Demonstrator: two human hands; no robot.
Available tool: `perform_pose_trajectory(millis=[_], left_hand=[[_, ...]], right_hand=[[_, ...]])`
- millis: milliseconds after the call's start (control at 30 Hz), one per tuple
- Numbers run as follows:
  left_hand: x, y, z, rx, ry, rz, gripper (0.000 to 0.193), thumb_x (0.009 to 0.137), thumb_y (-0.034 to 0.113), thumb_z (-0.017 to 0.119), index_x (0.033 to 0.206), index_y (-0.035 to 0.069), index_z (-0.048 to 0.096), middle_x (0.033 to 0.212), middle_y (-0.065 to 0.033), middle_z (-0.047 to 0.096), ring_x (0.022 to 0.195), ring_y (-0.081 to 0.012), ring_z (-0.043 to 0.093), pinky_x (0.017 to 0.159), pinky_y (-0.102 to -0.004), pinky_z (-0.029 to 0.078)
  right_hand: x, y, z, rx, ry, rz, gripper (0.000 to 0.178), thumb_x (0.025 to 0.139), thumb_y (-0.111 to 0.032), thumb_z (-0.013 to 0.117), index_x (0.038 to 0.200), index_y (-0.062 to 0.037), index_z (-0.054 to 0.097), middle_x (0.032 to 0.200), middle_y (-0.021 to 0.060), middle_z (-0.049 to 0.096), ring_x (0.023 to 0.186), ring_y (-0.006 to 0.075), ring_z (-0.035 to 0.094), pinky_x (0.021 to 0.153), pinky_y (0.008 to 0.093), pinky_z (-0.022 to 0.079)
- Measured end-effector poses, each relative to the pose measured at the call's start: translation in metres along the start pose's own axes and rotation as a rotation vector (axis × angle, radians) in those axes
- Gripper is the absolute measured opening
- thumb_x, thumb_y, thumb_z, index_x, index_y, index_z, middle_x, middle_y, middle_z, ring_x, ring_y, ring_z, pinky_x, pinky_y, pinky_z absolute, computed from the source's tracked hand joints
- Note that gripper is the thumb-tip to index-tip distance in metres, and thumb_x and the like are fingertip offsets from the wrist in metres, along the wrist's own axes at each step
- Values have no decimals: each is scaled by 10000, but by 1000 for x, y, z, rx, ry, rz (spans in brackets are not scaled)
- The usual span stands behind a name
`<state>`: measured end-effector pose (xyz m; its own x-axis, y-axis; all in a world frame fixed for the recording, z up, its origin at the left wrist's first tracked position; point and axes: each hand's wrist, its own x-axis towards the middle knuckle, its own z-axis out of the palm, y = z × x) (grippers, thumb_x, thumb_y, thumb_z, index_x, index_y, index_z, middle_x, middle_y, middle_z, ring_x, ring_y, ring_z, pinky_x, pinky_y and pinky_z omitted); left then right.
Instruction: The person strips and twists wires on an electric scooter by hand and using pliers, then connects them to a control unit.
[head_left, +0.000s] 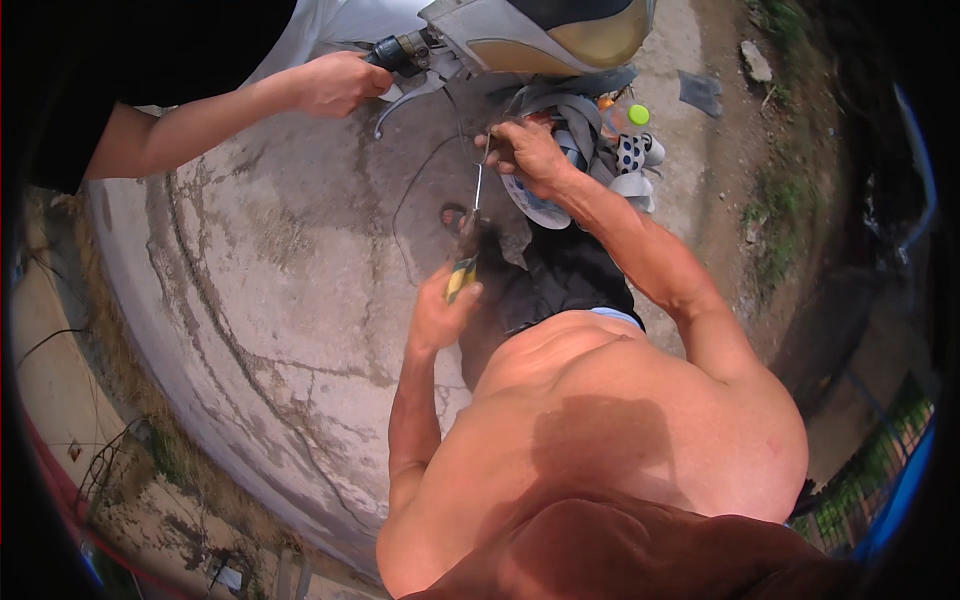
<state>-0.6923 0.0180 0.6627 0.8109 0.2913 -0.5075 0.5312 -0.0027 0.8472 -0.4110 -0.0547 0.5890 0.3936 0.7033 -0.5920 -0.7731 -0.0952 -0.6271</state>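
Clearly, the left hand [437,312] clasps the yellow-and-black pliers [462,279]; ahead of that grip, a thin metal rod [478,188] extends to the right hand [528,155], whose fingertips pinch its far end.

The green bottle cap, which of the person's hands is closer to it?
Right. The right hand is left of the green bottle cap and slightly lower in the picture; the left hand, holding the yellow-and-black tool handle, is farther down and left.
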Motion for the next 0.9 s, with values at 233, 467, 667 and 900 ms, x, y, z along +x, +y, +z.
perform_pose_trajectory(millis=[233, 467, 667, 900], left_hand=[[0, -14, 2, -61, 44, -67, 287, 995, 275, 678, 990, -11, 649, 748, -53, 644, 676, -144, 632, 609, -302, 496], [6, -8, 1, -19, 25, -74, 312, 997, 306, 670, 1000, -6, 654, 753, -58, 657, 672, -144, 630, 608, -306, 495], [16, 3, 1, -41, 16, -99, 364, 988, 348, 688, 1024, -15, 670, 753, -66, 668, 678, -153, 644, 617, -310, 507], [11, -15, 4, -189, 44, -234, 197, 984, 203, 688, 1048, 16, 675, 857, -63, 705, 715, -115, 639, 619, -281, 513]], right_hand=[[-49, 16, 25, -133, -125, -46, 429, 1056, -197, 615, 1413, 31, 546, 1276, 90, 698, 941, 110, 652, 770, 225, 511], [-46, 28, 13, -63, -187, -150, 310, 1035, -49, 606, 1335, 25, 628, 1183, 77, 701, 927, 121, 668, 791, 280, 595], [-44, 21, 8, 29, -169, -151, 275, 1025, -47, 611, 1279, 28, 681, 1190, 104, 722, 1016, 150, 690, 873, 282, 581], [-19, -28, -10, -24, -87, -238, 308, 1044, -150, 661, 1292, 33, 666, 1121, 121, 748, 911, 158, 738, 781, 266, 611]])
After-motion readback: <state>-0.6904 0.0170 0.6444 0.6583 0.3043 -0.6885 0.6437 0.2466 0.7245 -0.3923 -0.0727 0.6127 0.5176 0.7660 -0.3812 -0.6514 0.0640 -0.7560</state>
